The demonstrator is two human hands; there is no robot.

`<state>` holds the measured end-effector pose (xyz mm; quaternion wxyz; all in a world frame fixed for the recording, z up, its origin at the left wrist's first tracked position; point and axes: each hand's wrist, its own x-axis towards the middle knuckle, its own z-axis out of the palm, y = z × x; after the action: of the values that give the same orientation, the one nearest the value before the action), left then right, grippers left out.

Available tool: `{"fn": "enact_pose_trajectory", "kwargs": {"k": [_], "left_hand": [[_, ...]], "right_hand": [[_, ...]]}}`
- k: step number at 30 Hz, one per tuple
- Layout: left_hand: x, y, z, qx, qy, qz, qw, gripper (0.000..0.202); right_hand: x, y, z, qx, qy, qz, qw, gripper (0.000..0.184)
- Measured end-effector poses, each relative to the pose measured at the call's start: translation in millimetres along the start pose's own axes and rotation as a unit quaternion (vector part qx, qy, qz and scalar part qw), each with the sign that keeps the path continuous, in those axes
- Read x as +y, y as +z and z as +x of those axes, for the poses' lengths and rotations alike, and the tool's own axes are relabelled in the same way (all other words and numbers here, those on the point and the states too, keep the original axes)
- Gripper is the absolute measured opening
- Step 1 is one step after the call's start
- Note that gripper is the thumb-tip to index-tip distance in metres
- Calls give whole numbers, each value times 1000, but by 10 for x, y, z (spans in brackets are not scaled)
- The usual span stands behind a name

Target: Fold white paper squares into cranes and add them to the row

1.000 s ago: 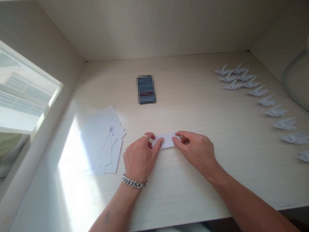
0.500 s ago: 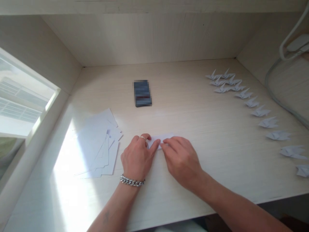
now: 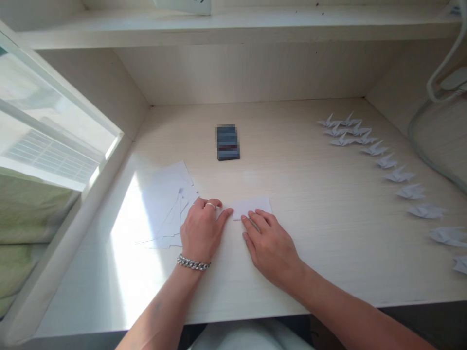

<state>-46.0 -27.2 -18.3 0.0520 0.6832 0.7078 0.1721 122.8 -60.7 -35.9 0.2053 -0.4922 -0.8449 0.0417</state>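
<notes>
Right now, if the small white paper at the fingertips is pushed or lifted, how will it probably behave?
The small paper lies flat and thin, so it is probably very light and would slide easily on the smooth desk. Thin like the loose sheets beside it, it would likely bend if lifted by one corner.

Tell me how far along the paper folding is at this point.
Done: a curved row of folded cranes lies on the right of the desk. In hand: one white paper, folded to a small rectangle, lies flat with the left hand at its left edge and the right hand pressing its near edge. Left: a loose pile of flat sheets beside the left hand.
</notes>
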Motion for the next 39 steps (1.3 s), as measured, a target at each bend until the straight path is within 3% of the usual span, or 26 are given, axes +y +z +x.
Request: {"fn": "enact_pose_trajectory", "kwargs": {"k": [3, 5, 6, 13, 23, 27, 31, 36, 39], "left_hand": [[5, 5, -191, 58, 107, -36, 992, 19], [62, 35, -327, 15, 206, -55, 977, 30], [93, 52, -384, -7, 226, -55, 973, 35], [140, 101, -477, -37, 206, -36, 977, 42], [61, 97, 32, -29, 169, -47, 984, 32], [53, 108, 114, -33, 149, -55, 987, 29], [116, 94, 170, -48, 88, -45, 994, 24], [121, 96, 214, -12, 33, -53, 998, 21], [88, 90, 95, 40, 59, -83, 994, 19]], "right_hand": [[-11, 5, -4, -2, 2, -1, 1000, 36], [-11, 7, -5, -2, 5, 0, 1000, 35], [-10, 8, -5, -2, 6, 1, 1000, 34], [1, 20, -8, 3, -5, 5, 1000, 35], [-4, 19, -14, -12, 8, 8, 1000, 42], [-5, 20, -14, -17, 6, 6, 1000, 43], [-14, 13, -11, -20, 20, 0, 1000, 43], [-45, -7, -8, -30, 36, -7, 999, 42], [-53, -16, -4, -36, 43, -11, 998, 42]]}}
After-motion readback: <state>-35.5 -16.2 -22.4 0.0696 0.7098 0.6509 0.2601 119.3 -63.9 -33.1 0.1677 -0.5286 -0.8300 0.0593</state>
